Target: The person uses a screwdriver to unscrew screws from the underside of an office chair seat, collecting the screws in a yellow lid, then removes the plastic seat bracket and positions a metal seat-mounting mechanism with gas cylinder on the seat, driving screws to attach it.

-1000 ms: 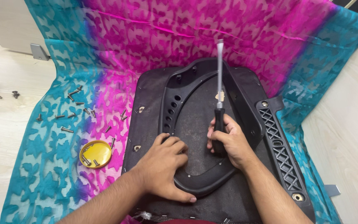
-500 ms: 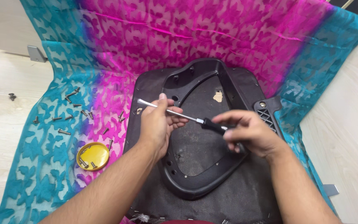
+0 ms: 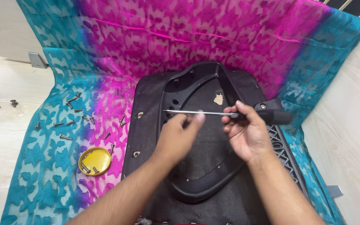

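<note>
Screwdriver with a long silver shank and black handle (image 3: 230,113) lies level above the upturned black fabric-covered seat base with its black plastic frame (image 3: 201,166), which rests on a pink and teal patterned cloth (image 3: 105,62). Right hand (image 3: 246,133) curls its fingers around the handle; left hand (image 3: 180,135) pinches the shank near the middle with fingertips together. Keeping that pinch light while the right grip stays firm would likely steady the tip best. Loose dark screws (image 3: 69,118) and a round yellow lid (image 3: 94,161) lie left of the base
</note>
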